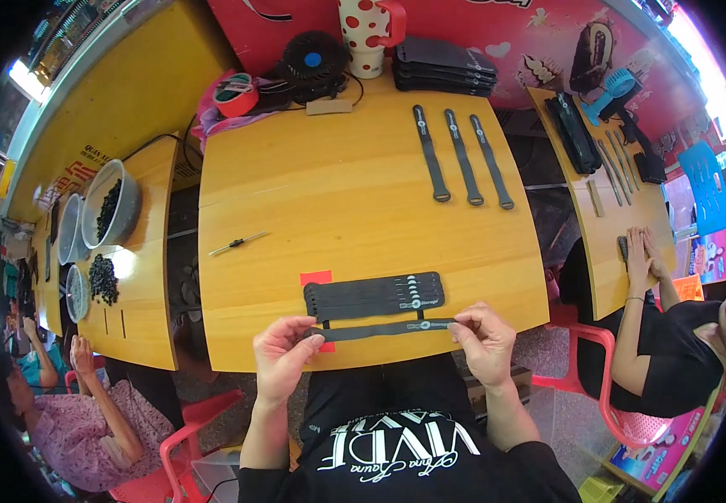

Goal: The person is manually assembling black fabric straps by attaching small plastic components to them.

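Note:
Stretched between my two hands near the table's front edge is a dark grey strap (pixel 384 330) with small white print near its right end. My left hand (pixel 286 356) pinches its left end between thumb and fingers. The right end is pinched by my right hand (pixel 482 339). Just beyond it lies a fanned stack of matching straps (pixel 371 295), their printed ends to the right. A red patch (pixel 316 277) shows on the table under the stack's left side. Three single straps (pixel 463 159) lie apart at the far right of the table (pixel 321 193).
A thin pen-like tool (pixel 239 243) lies at left. Along the back are a black fan (pixel 312 59), red tape roll (pixel 235 95), spotted mug (pixel 364 42) and dark pouches (pixel 445 67). Co-workers sit at side tables; the left one bears tubs (pixel 132 205) of black pieces.

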`<action>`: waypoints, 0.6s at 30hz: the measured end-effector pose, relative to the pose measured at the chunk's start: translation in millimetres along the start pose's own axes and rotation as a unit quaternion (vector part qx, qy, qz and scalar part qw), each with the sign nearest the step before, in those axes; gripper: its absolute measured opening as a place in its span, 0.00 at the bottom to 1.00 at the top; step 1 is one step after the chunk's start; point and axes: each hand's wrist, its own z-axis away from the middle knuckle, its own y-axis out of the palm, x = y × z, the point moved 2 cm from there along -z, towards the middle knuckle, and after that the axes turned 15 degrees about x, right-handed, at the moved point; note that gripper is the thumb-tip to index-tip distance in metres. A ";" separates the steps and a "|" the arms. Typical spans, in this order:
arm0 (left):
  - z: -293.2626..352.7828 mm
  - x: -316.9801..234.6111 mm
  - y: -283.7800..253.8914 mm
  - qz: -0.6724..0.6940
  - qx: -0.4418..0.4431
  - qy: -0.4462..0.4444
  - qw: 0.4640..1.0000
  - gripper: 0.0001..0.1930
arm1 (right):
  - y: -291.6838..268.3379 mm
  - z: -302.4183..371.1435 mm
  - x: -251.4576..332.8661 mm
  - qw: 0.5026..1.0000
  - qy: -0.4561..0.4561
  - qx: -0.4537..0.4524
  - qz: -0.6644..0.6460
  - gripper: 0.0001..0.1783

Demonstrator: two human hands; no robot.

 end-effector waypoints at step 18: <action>-10.5 13.3 -6.8 0.000 -0.059 -0.036 0.998 0.06 | 3.7 -22.3 -13.1 0.993 0.035 -0.030 0.108 0.10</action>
